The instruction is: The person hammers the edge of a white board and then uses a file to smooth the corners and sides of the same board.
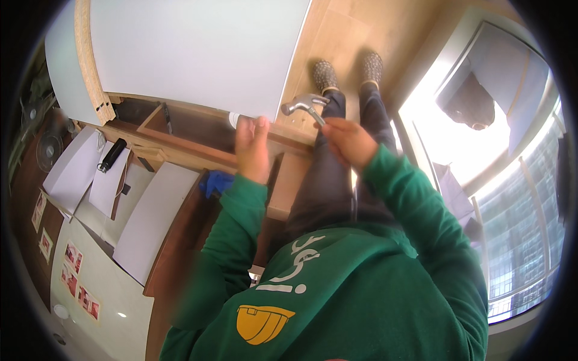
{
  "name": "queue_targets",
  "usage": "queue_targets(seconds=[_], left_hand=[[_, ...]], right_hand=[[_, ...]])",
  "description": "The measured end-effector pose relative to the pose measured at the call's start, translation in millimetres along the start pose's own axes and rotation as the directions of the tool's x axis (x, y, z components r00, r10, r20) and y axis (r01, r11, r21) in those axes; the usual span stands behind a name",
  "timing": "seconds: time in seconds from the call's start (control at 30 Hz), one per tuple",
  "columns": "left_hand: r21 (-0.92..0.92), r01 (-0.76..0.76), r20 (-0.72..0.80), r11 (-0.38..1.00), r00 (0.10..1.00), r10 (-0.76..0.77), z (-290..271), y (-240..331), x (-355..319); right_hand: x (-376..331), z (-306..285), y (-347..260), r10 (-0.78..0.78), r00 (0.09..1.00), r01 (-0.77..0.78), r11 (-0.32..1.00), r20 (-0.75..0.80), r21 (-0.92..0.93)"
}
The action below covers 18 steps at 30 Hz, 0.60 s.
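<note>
Standing, looking down past a green sweatshirt (337,289) to patterned shoes (348,72) on a wood floor (337,30).

Right hand (349,141): fingers wrapped tight around the handle of a claw hammer (304,105). Steel head raised just beside the edge of a large white panel (198,54), which rests on a wooden frame (180,147).

Left hand (253,147): fingers pressed together, tips up against the panel's lower edge next to a small white cylindrical piece (233,119). Cannot tell whether the fingers pinch a nail or only steady the panel.

Hammer head sits near the left fingertips, little gap between them.

Risks, as judged:
- A blow landing off line would strike the left fingers, since they brace so close to the head.
- A glancing hit could dent or chip the white face of the panel.
- The panel seems to overhang the frame; a hard knock may shift it off.

Off to the left: loose white boards (144,222), a black cylindrical object (112,154), a blue cloth (215,182).
</note>
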<state>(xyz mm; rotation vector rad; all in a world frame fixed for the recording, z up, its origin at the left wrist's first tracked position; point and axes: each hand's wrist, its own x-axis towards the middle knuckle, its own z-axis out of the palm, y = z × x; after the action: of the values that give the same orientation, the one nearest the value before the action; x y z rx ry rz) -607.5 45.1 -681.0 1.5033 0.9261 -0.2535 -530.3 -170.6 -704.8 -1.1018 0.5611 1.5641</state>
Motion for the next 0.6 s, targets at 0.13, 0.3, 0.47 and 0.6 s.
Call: queue_targets(seconds=[0.13,0.3,0.47,0.6], left_hand=[[-0.051,0.015,0.017,0.999,1.000,-0.014,-3.9,-1.9,1.2],[-0.097,0.024,0.003,0.995,1.000,-0.024,-3.3,0.2,2.6],[-0.055,0.013,0.043,0.998,0.999,-0.010,-7.5,-0.9,3.8],[-0.072,0.012,0.024,0.997,1.000,-0.010,-7.1,-1.9,3.0]], right_hand=[[3.7,3.9,0.0,0.020,1.000,-0.021,0.999,0.024,0.040],[3.9,4.8,-3.4,0.051,0.998,-0.052,0.999,0.041,0.011],[13.8,8.2,10.4,0.040,0.999,-0.039,0.997,-0.006,0.065],[-3.8,20.7,-15.4,0.044,0.999,-0.045,0.994,-0.016,-0.098]])
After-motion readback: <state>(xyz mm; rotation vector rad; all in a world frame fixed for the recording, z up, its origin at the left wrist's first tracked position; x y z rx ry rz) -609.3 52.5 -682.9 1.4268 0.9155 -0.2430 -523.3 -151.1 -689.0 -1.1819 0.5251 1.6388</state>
